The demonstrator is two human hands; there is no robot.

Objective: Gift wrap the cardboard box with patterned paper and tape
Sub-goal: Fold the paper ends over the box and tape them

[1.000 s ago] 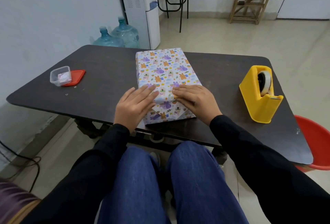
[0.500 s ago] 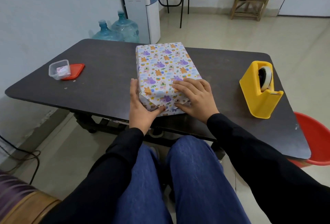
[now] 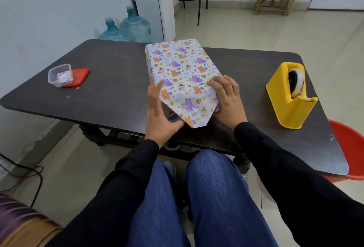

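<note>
The fingers point(image 3: 152, 89) of the left hand point(image 3: 157, 116) lie straight along the left side of the box point(image 3: 177, 63), with the thumb under the pointed paper flap point(image 3: 189, 108). The right hand point(image 3: 226, 102) bends its fingers over the near right corner and holds it. The wrapped box lies mid-table. A clear tub point(image 3: 60, 75) holds something pink-white, hard to make out; a red lid point(image 3: 79, 76) touches it. A yellow dispenser point(image 3: 289, 104) half hides its tape roll point(image 3: 296, 83). The table point(image 3: 108, 93) is dark. Water bottles point(image 3: 126, 28) stand by the wall.

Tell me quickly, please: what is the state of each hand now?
Left hand: open, straight fingers press the left side of the wrapped box.
Right hand: curled fingers grip its near right corner.
</note>
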